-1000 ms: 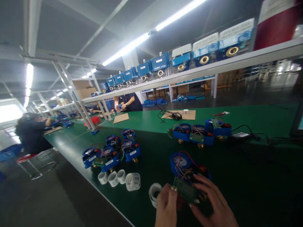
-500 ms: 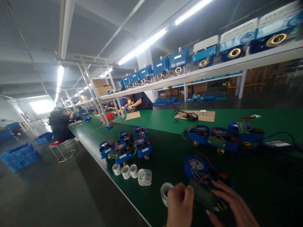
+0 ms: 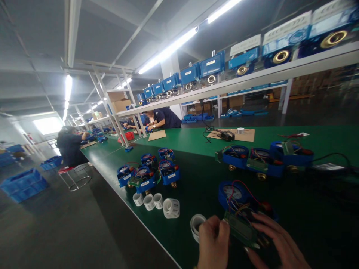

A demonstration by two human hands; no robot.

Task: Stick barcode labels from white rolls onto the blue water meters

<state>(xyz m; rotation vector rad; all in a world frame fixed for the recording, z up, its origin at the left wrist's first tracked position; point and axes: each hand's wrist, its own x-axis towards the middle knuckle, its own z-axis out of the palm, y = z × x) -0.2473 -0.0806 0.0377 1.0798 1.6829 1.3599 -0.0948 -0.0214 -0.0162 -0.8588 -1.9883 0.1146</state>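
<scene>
A green circuit board (image 3: 241, 228) with a rectangular display hangs in front of an open blue water meter (image 3: 230, 193), thin red and yellow wires running between them. My left hand (image 3: 213, 241) is closed in a pinch at the board's left end. The thumb and fingers of my right hand (image 3: 280, 239) curve round the right end of the board, gripping it by its edges. Partly behind my left hand stands a roll of white labels (image 3: 195, 228). Brass fittings show dimly below the board, partly covered by my right fingers.
Several open blue meters (image 3: 146, 183) stand to the left, others (image 3: 263, 164) behind to the right. Label rolls (image 3: 171, 208) line the table's (image 3: 193, 160) near edge. Overhead runs a shelf (image 3: 224, 89) of finished meters. Co-workers (image 3: 166, 117) sit farther along. Cardboard (image 3: 246, 136) holds a wire spool.
The view has shifted very slightly. My hands stay almost in place on the circuit board, and its display faces up a little more clearly now.
</scene>
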